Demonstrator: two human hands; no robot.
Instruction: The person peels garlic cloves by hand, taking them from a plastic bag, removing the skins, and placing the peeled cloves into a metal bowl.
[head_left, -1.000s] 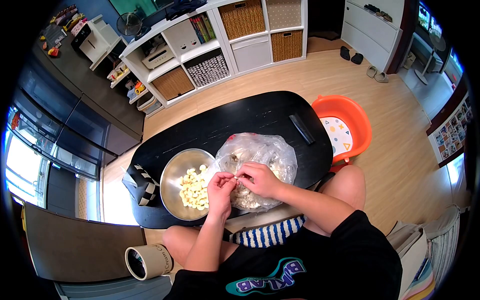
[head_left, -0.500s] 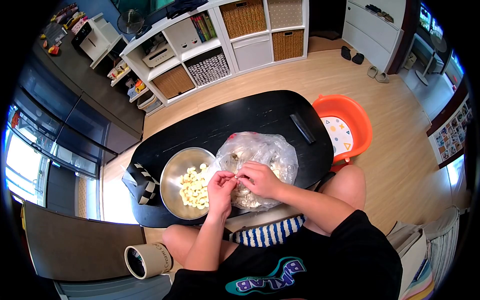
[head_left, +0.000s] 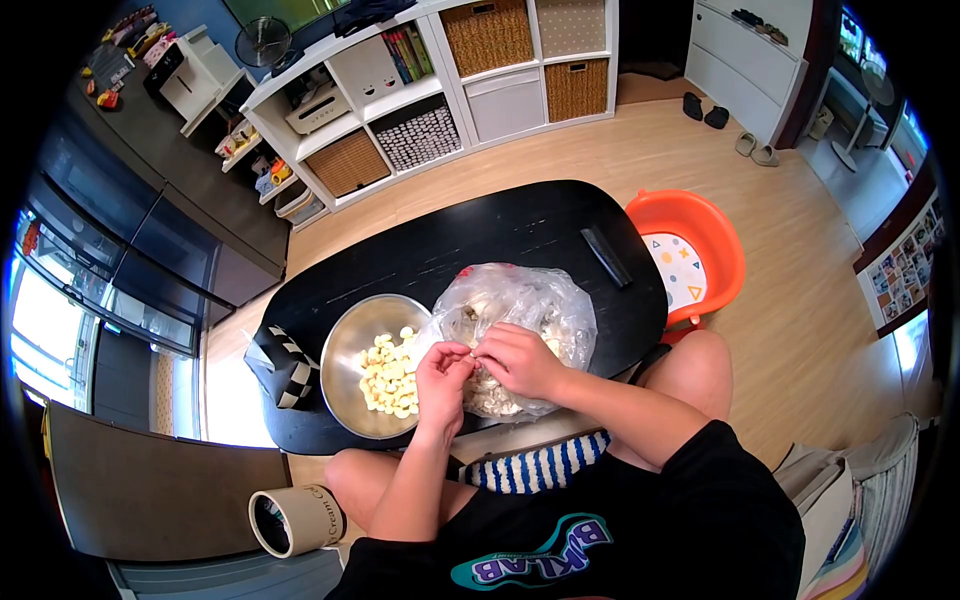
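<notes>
My left hand point(head_left: 443, 376) and my right hand point(head_left: 517, 358) meet at their fingertips over the near left part of a clear plastic bag point(head_left: 570, 320). Both are closed in a pinch on a small pale piece, mostly hidden by the fingers. Whitish, papery pieces point(head_left: 492, 398) fill the open bag. To its left, a round metal bowl point(head_left: 343, 349) holds many peeled, pale yellow cloves point(head_left: 388, 378), heaped towards its right side.
Under the bag and bowl is a black table point(head_left: 400, 262). A dark, narrow object point(head_left: 606, 257) lies at its right, a checkered item point(head_left: 289, 369) at its left end. An orange tub point(head_left: 722, 240) stands beyond the right edge; a beige bin point(head_left: 310, 520) stands near my left knee.
My right fingers have shifted slightly against the small piece. Both hands otherwise keep nearly the same place over the bag.
</notes>
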